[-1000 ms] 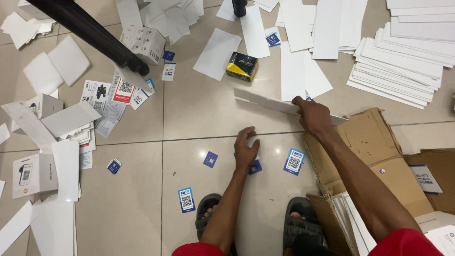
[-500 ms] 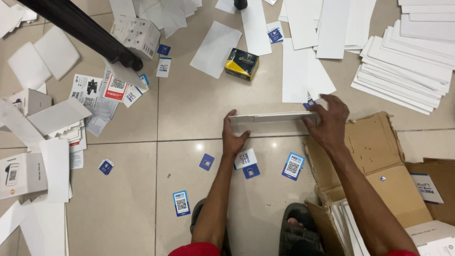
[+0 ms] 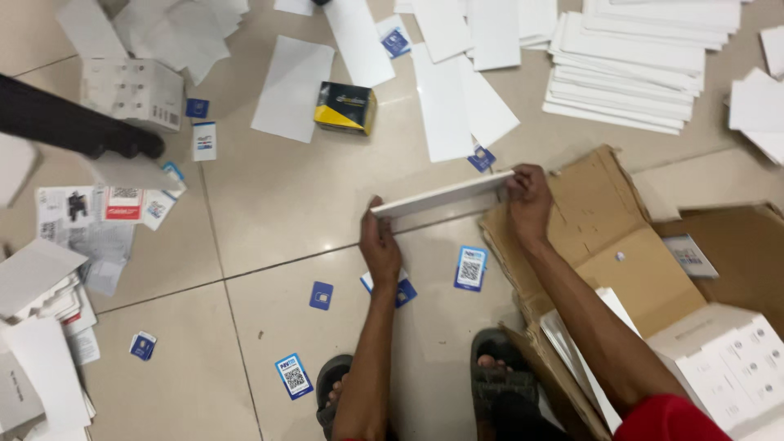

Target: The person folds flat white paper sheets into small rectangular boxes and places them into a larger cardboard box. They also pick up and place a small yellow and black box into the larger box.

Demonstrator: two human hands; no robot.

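Left hand gripping white card at 9 o'clock end, right hand gripping 3 o'clock end, above floor. Could bend or slip if squeezed unevenly.

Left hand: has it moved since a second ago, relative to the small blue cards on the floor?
Yes. The left hand left the blue cards it rested on and moved up, away from the feet, to grip the left end of the white flat box.
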